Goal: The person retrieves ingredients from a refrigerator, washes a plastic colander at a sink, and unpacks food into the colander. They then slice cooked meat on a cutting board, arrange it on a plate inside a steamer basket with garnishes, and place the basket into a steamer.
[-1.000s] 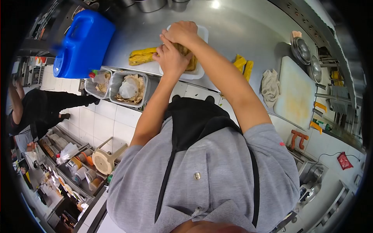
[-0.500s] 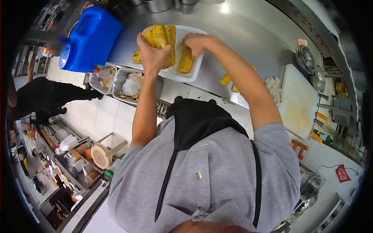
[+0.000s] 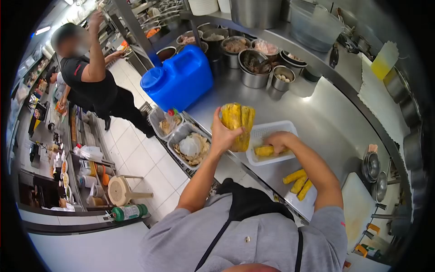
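My left hand (image 3: 225,134) grips a bundle of yellow pieces (image 3: 237,122), held upright at the left side of a white perforated basket (image 3: 291,128). Inside that basket, my right hand (image 3: 280,142) has its fingers closed on a yellow piece (image 3: 264,150) lying near the bottom; the fingertips are partly hidden. Several more yellow pieces (image 3: 299,183) lie side by side on the steel counter, right of the basket and close to my right forearm.
A large blue jug (image 3: 181,79) stands at the counter's left, beyond two waste bins (image 3: 192,152). Metal pots (image 3: 253,75) of food line the back. A cutting board (image 3: 355,204) lies at right. A person in black (image 3: 97,81) stands across the aisle.
The view has tilted up toward the back of the counter. My left hand has lifted the yellow bundle out of the basket, while my right hand has moved down to a yellow piece inside.
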### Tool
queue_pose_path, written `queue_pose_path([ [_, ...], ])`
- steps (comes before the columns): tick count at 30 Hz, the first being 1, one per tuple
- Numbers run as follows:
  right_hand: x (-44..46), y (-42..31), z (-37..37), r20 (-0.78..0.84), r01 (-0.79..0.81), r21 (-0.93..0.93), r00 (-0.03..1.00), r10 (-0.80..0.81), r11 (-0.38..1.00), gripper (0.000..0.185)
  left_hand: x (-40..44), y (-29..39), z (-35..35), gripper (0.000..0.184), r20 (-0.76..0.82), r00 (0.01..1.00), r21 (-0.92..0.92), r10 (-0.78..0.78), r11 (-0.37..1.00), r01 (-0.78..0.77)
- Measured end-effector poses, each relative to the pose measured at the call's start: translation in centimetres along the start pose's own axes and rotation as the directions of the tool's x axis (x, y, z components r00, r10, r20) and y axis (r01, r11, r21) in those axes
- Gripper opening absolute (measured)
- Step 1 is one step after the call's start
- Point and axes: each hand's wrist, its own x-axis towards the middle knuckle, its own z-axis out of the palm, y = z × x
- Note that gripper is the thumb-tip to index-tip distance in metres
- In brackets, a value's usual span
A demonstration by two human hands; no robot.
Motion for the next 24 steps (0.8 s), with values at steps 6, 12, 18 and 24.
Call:
queue_pose_path([
  [6, -1.9, 0.5, 0.2, -0.141, 0.038, 0.005, 0.989, -0.037, 0.999, 0.048, 0.4, -1.0, -0.5, 0.099, 0.074, 0.994, -0.199, -0.080, 0.976, 0.093],
  [12, -9.0, -1.2, -0.7, -0.511, -0.086, -0.013, 0.857, 0.068, 0.996, 0.040, 1.5, 0.6, 0.6, 0.092, 0.101, 0.989, -0.225, -0.108, 0.966, 0.129],
  [18, -15.8, 0.0, 1.9, -0.697, -0.142, 0.251, 0.660, 0.281, 0.958, 0.040, 4.1, 2.0, 2.8, 0.084, 0.543, 0.838, -0.005, -0.049, 0.998, 0.061],
  [24, -20.1, -0.9, 5.4, -0.690, -0.265, 0.325, 0.591, 0.419, 0.908, 0.043, 5.9, 0.5, 11.3, 0.098, 0.895, 0.379, 0.368, -0.236, 0.871, -0.325],
])
